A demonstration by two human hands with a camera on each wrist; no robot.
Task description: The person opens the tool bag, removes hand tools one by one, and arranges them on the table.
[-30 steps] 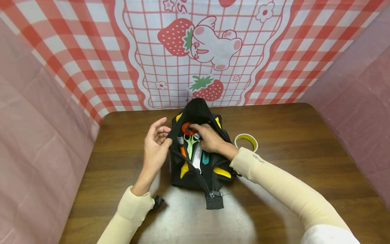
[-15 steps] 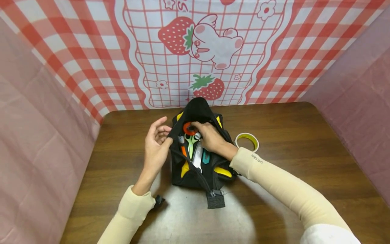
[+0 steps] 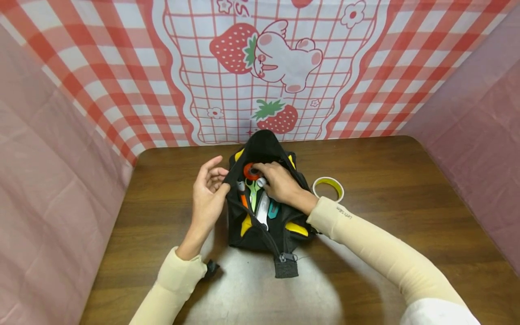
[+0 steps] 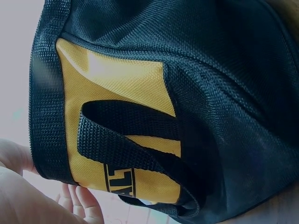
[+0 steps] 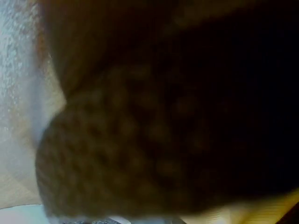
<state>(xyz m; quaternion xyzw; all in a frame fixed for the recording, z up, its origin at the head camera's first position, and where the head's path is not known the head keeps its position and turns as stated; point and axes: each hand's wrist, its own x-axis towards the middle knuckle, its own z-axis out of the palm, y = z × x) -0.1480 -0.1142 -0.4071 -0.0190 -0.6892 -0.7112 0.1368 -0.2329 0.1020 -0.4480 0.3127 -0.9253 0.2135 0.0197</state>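
A black tool bag with yellow panels stands unzipped on the table. At its left rim, my left hand pinches the fabric between thumb and fingers; the left wrist view has the bag's side and this hand at the edge. My right hand reaches inside and grips an orange-red tape roll, fingertips at its hole. Below the roll lie green-handled scissors, a white-handled tool, a teal tool and an orange-and-grey one. The right wrist view is mostly dark and blurred.
Right of the bag, near my right wrist, a white and yellow tape roll lies on the wooden table. The zipper end hangs toward me. A checked strawberry curtain closes off the back, with pink cloth at the sides.
Both hands keep their places at the bag. The teal tool in the bag has shifted slightly beneath my right hand.
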